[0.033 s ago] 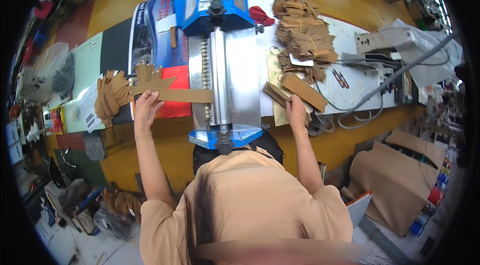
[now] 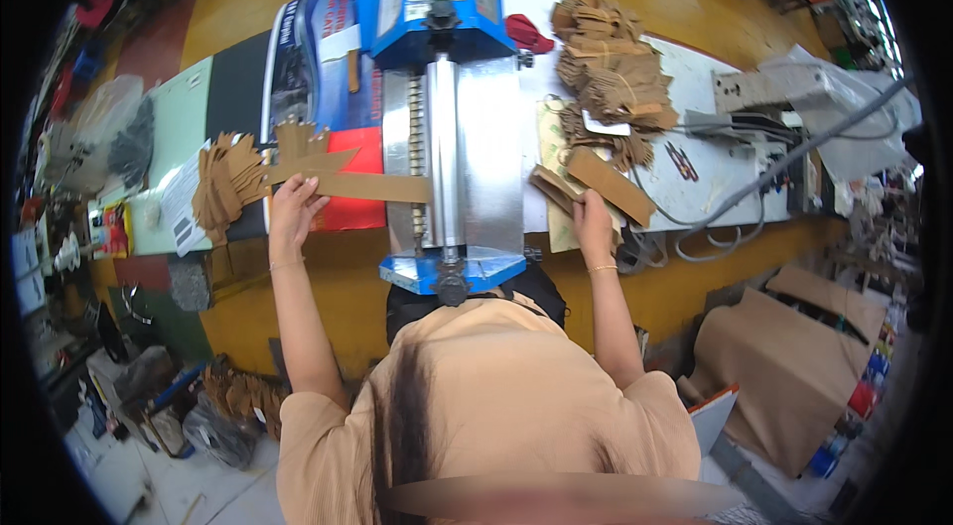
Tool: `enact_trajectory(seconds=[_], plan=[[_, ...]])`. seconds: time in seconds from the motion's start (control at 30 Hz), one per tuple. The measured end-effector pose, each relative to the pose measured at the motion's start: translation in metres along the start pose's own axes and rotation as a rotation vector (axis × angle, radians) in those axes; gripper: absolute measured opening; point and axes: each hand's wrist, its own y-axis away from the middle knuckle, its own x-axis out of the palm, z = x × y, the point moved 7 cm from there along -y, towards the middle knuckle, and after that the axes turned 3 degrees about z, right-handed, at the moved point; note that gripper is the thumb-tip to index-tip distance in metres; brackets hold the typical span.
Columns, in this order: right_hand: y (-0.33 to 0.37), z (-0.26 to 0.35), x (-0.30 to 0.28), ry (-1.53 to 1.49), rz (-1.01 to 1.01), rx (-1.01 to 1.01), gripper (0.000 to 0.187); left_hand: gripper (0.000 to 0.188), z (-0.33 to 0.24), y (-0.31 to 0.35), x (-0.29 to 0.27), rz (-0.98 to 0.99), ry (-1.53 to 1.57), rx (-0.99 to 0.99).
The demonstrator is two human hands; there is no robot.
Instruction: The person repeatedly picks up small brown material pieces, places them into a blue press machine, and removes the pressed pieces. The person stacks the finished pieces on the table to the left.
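Observation:
A blue and silver roller machine [image 2: 452, 128] stands across the table in front of me. A long brown cardboard strip [image 2: 372, 187] sticks out of its left side, and my left hand [image 2: 293, 209] grips the strip's outer end. Just left of that hand lies a fanned stack of brown cardboard pieces [image 2: 220, 190]. On the machine's right side my right hand [image 2: 594, 223] holds a flat brown cardboard piece [image 2: 608, 184] that lies on a yellowish sheet.
A tall pile of brown folded paper pieces [image 2: 613, 68] sits at the back right, with a red object [image 2: 526, 32] beside it. Further right are a grey device [image 2: 789, 88] and cables. Large cardboard sheets [image 2: 784, 366] lean on the floor at the lower right.

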Motion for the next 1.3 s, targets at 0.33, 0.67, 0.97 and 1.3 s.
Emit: enact_trajectory(seconds=[0.33,0.67,0.97,1.3], plan=[[-0.021,0.035,-0.024,-0.199,0.050,-0.026,0.016,0.008,-0.019,-0.023,-0.067,-0.127,0.055,0.104],[-0.029,0.064,-0.049,-0.225,0.042,-0.058,0.015,0.014,0.009,-0.054,-0.176,-0.391,0.113,0.126],[-0.041,0.093,-0.040,-0.718,0.454,0.046,0.018,0.032,0.013,-0.068,-0.204,-0.792,-0.359,0.288],[-0.072,0.147,-0.013,-0.375,0.527,-0.103,0.020,0.030,0.018,-0.051,-0.011,-0.342,-0.560,0.444]])
